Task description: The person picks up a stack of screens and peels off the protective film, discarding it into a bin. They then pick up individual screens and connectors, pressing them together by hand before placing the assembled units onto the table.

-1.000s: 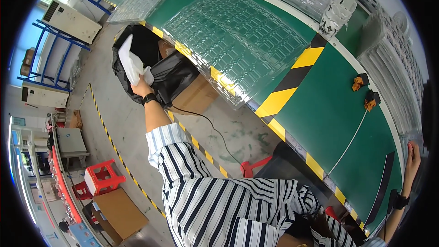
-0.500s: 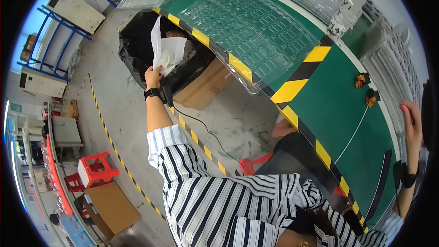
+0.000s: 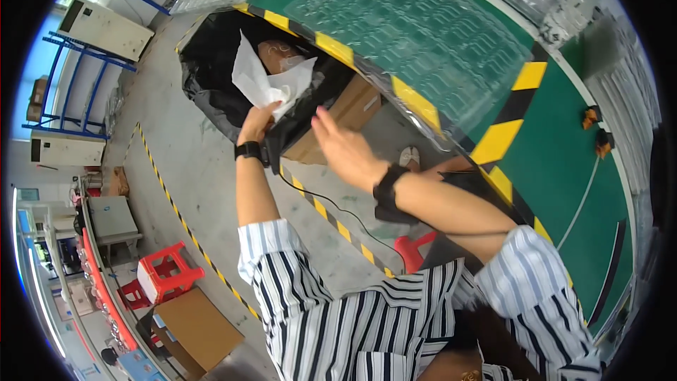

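My left hand (image 3: 259, 121) is closed on the lower end of a white sheet of paper or thin film (image 3: 262, 81), which fans out into two flaps above the fingers. It is held over a box lined with a black plastic bag (image 3: 204, 92). Inside the bag, behind the sheet, lies something brownish with clear plastic (image 3: 273, 55). My right hand (image 3: 347, 154) is in the air just right of the left one, fingers stretched toward the sheet and holding nothing visible. Each wrist wears a black band, and a thin dark cable (image 3: 338, 206) trails from the left one.
At the right runs a green-topped table (image 3: 564, 183) edged in yellow-and-black tape. Clear plastic trays (image 3: 416, 42) lie on its far part, and orange-black clips (image 3: 596, 130) sit along its edge. A red stool (image 3: 169, 271) and an opened cardboard box (image 3: 194, 331) stand at the left.
My right hand has swung from the table's far right side across to beside the left hand. The left hand has shifted slightly right, and the white sheet has spread wider.
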Motion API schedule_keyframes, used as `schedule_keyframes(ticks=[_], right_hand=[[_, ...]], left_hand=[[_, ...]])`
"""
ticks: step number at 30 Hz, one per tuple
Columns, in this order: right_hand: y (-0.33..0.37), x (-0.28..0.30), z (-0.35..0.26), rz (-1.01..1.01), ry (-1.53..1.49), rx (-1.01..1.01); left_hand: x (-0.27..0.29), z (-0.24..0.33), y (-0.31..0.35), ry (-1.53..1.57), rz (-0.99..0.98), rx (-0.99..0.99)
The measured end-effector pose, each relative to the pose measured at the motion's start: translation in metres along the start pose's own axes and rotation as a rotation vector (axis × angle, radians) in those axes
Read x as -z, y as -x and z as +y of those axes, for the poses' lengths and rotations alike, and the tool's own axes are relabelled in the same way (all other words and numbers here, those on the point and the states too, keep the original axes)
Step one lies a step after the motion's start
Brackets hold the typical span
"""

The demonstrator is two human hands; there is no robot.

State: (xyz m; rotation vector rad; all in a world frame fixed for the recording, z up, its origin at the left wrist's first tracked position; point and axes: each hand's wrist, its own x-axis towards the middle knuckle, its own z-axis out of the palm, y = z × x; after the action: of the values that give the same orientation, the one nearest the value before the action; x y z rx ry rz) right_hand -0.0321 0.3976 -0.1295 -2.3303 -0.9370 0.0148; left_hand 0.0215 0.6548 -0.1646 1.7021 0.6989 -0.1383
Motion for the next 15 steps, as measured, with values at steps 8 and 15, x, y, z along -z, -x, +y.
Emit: schedule_keyframes(ticks=[8,15], right_hand=[[-0.075,-0.053,0.034,-0.072,0.186,0.056],[-0.098,-0.064,0.03,0.036,0.299,0.097]], left_hand=[[0.04,0.027,0.012,0.021,0.251,-0.182],[0.046,0.04,-0.015,0.105,0.396,-0.25]])
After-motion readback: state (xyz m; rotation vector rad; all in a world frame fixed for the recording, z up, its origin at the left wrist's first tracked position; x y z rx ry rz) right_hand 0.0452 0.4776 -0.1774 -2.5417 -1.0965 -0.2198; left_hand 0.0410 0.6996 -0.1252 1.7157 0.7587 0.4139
